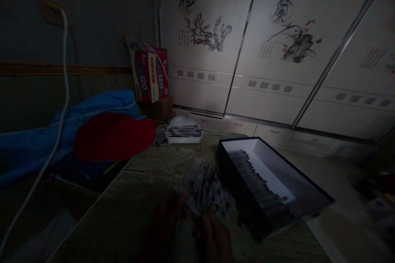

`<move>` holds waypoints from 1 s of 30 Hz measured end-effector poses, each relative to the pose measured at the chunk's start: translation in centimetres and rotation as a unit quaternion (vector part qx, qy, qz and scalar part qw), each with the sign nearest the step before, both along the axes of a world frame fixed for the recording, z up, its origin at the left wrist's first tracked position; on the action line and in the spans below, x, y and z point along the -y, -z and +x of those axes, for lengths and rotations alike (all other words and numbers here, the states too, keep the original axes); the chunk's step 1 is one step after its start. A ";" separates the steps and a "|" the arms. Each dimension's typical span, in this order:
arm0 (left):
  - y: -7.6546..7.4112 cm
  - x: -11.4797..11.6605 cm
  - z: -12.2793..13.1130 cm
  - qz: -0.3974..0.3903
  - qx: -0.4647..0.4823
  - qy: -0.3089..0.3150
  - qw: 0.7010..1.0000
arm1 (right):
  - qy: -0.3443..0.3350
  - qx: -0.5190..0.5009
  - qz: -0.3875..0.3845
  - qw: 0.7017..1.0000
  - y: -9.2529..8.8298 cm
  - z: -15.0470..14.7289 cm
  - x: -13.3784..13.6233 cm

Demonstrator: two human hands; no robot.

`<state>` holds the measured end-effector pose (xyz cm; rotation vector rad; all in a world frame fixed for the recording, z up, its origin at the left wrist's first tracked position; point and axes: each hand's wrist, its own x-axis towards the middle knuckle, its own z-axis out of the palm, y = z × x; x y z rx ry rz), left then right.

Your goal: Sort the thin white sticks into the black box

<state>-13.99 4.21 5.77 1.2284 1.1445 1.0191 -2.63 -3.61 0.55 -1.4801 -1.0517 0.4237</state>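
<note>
In dim light, my left hand is closed on a thin clear tube at the lower middle. My right hand is closed beside it, around the lower end of what looks like the same slim piece. Just beyond both hands lies a loose pile of clear tubes with dark tips. To the right, a dark open box with a pale inside holds a row of slim tubes along its left side. Fine detail at the fingers is too dark to make out.
A white tray of thin sticks stands at the table's far edge. Left of the table are a red round cushion, blue cloth and a hanging white cable. Red boxes stand behind, before sliding doors.
</note>
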 end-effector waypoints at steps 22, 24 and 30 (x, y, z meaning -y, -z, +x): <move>0.8 -0.2 -0.3 0.023 0.000 -0.004 1.000 | 0.004 0.010 -0.014 1.000 0.8 -0.1 -0.4; 1.2 -0.3 -0.4 0.019 0.001 -0.002 1.000 | -0.007 0.007 -0.026 1.000 0.9 -0.1 -0.4; 1.3 -0.1 -0.4 0.033 0.017 0.013 0.999 | 0.064 0.045 0.000 0.997 2.7 -0.4 0.1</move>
